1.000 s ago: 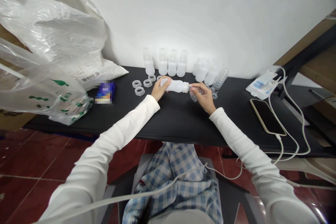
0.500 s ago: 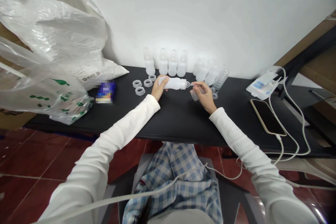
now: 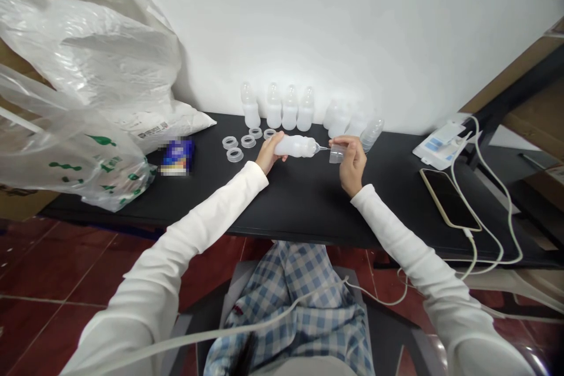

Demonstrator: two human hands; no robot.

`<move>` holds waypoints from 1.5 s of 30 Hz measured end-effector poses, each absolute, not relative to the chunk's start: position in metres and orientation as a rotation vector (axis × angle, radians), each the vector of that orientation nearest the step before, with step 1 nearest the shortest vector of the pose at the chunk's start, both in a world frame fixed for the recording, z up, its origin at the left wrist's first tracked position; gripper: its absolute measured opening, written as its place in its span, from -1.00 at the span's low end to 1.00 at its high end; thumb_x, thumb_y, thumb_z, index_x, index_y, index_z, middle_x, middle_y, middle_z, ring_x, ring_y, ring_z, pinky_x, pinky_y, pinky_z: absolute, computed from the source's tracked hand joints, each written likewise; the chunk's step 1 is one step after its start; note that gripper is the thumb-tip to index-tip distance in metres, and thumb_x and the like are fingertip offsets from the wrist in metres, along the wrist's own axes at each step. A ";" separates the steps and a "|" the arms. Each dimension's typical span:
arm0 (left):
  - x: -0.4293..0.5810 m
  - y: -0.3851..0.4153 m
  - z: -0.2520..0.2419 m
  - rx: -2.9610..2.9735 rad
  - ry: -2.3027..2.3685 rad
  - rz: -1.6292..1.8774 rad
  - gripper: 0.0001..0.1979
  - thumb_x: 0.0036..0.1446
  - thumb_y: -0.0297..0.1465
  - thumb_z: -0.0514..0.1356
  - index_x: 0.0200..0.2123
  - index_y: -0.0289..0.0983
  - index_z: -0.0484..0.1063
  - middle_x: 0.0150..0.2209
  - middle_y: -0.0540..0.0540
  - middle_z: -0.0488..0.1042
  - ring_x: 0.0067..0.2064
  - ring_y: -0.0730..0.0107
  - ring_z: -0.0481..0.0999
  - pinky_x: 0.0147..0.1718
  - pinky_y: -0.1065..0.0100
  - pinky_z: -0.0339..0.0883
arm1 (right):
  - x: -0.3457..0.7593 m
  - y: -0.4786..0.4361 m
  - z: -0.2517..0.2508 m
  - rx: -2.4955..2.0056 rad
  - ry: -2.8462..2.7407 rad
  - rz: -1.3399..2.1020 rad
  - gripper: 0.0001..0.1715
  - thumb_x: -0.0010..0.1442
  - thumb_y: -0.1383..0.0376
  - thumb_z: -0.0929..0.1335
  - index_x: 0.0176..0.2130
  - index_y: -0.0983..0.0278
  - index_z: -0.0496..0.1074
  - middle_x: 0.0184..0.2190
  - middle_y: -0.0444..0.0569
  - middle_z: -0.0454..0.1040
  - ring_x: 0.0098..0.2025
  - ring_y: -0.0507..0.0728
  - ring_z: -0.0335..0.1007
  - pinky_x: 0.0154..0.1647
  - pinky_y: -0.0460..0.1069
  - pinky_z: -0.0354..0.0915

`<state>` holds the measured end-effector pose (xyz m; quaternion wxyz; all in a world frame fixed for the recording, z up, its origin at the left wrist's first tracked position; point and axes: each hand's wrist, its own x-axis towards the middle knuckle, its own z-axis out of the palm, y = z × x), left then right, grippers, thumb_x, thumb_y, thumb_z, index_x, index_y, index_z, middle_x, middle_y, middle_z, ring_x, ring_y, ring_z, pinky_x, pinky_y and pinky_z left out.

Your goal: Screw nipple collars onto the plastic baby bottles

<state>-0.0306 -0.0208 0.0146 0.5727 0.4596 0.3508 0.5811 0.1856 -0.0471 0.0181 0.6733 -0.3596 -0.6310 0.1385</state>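
Observation:
My left hand (image 3: 268, 153) is wrapped round the base of a white baby bottle (image 3: 298, 145) held on its side above the black table (image 3: 304, 188), its clear nipple pointing right. My right hand (image 3: 352, 162) pinches a small clear cap (image 3: 336, 154) just off the nipple's tip, its mouth facing the bottle. Behind them, several capped white bottles (image 3: 278, 107) stand in a row at the wall. A few loose clear rings (image 3: 240, 145) lie left of my left hand.
Large plastic bags (image 3: 83, 100) fill the table's left end, with a small blue packet (image 3: 177, 155) beside them. A stack of clear caps (image 3: 370, 131) lies behind my right hand. A phone (image 3: 448, 197) on a cable and a white box (image 3: 440, 142) sit at the right.
My right hand has turned and lifted the clear cap from under the nipple to level with its tip. The bottle has shifted slightly right and tilted flatter.

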 end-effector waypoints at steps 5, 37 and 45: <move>-0.030 -0.018 0.009 1.152 0.829 1.380 -0.51 0.04 0.04 0.34 -0.34 -0.28 0.38 -0.52 0.04 0.37 -0.56 0.52 0.36 -0.62 0.45 0.25 | 0.185 -0.051 0.019 -0.766 -1.402 0.214 -0.45 0.48 -0.01 0.08 -0.17 0.18 0.49 -0.17 0.03 0.52 -0.03 0.18 0.51 0.01 0.19 0.49; -0.027 -0.022 0.001 1.190 0.984 1.096 -0.41 0.06 0.20 0.20 -0.48 -0.24 0.30 -0.76 0.07 0.26 -0.79 0.52 0.20 -0.83 0.45 -0.03 | 0.190 -0.043 0.008 -0.752 -1.898 0.087 -0.67 0.34 0.02 0.28 -0.05 0.18 0.28 -0.11 0.08 0.36 -0.02 0.24 0.33 -0.02 0.23 0.36; -0.029 -0.021 0.003 1.178 0.978 1.092 -0.42 0.05 0.20 0.21 -0.45 -0.23 0.27 -0.77 0.09 0.23 -0.79 0.53 0.18 -0.82 0.46 -0.06 | 0.194 -0.041 0.004 -0.678 -2.001 0.185 -0.62 0.30 0.05 0.33 -0.01 0.18 0.23 -0.07 0.08 0.31 0.02 0.24 0.32 0.03 0.24 0.36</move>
